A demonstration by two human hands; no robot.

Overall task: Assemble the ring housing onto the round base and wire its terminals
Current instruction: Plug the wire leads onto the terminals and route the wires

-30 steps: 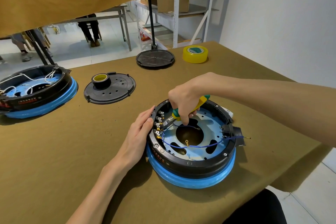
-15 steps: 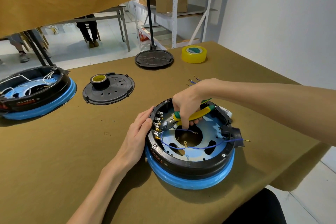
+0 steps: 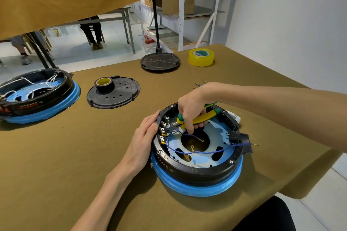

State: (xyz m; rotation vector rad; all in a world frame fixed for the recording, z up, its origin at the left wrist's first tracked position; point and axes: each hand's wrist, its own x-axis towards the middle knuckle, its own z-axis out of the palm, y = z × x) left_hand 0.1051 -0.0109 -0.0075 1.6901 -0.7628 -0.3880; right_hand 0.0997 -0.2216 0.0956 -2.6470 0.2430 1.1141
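A glossy black plastic ring housing [image 3: 197, 170] sits on a smooth round blue base [image 3: 199, 187] on the olive cloth-covered counter [image 3: 56, 165]. The left hand [image 3: 142, 142] lies with straight fingers against the ring's outer wall, by a row of brass terminals [image 3: 163, 133]. The right hand [image 3: 189, 110] curls round yellow-and-green-handled pliers [image 3: 197, 119], their nose at those terminals. Thin blue wires [image 3: 206, 152] with ring lugs loop below that grip. Beyond it lie a perforated black disc [image 3: 114, 95] carrying dark tape [image 3: 104, 84], yellow tape [image 3: 201, 57] and a second wired unit [image 3: 35, 93]; its red lettering is unreadable.
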